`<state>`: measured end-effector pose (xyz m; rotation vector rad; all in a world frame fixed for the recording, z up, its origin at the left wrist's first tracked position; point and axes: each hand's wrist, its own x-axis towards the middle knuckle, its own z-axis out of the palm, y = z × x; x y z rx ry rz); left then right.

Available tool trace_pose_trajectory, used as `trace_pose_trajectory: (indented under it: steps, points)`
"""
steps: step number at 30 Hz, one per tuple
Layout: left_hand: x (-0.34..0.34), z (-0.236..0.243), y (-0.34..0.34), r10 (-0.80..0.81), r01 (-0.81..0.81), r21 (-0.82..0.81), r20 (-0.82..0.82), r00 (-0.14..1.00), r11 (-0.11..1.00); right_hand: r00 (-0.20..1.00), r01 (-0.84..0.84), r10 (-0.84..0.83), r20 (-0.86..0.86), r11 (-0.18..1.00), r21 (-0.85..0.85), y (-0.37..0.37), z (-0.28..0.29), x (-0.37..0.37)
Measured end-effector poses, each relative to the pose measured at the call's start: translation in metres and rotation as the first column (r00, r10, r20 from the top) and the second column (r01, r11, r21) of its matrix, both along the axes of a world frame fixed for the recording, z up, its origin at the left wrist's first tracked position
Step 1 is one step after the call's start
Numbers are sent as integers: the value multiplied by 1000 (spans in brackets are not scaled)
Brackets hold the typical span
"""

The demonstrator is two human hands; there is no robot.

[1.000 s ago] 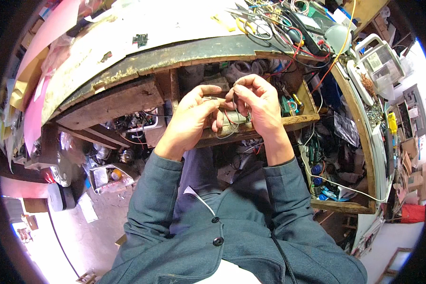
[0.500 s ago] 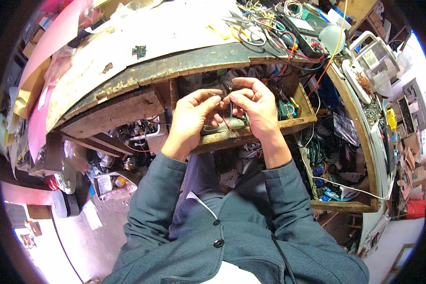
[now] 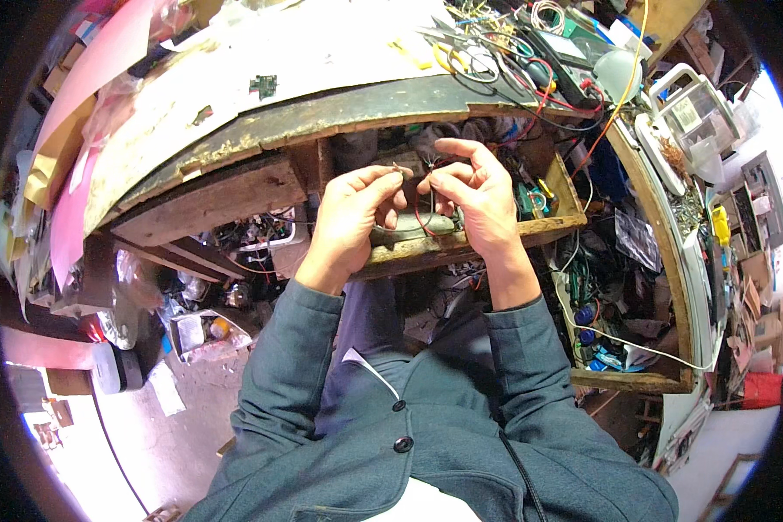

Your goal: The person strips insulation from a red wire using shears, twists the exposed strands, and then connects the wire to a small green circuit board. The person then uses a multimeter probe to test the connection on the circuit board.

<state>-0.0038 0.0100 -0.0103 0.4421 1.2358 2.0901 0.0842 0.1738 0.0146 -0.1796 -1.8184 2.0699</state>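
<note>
Above the open drawer point(image 3: 461, 248), left hand point(image 3: 348, 217) and right hand point(image 3: 474, 196) pinched a thin red wire point(image 3: 419, 216) with narrow fingertips; it looked light, soft, best held near its ends.

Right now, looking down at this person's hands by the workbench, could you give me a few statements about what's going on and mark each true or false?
1. Both hands are raised together over an open wooden drawer. True.
2. The left hand rests flat on the benchtop. False: it pinches a small part in front of the drawer.
3. A thin red wire loops by the right hand. True.
4. The person wears a bright yellow jacket. False: the jacket is grey-blue with dark buttons.
5. The benchtop's far right corner is bare. False: tangled wires and tools lie there.
</note>
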Motion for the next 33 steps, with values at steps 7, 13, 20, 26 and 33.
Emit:
trace_pose_trajectory:
  steps: [7,13,20,26,33]
  points:
    - [-1,1,-2,-30,30,17,11,999,999,1000,-29,29,8,999,26,-1,1,1]
    - [0,4,-3,-28,28,16,40,999,999,999,-53,52,10,998,36,-1,0,2]
    - [0,4,-5,-34,32,40,47,998,999,998,-68,67,12,997,37,-2,0,2]
    - [1,4,-3,-15,12,61,49,999,998,998,-67,67,11,997,31,0,-1,3]
    - [3,5,-3,17,-17,40,-1,1000,999,998,-60,60,12,998,30,-3,2,3]
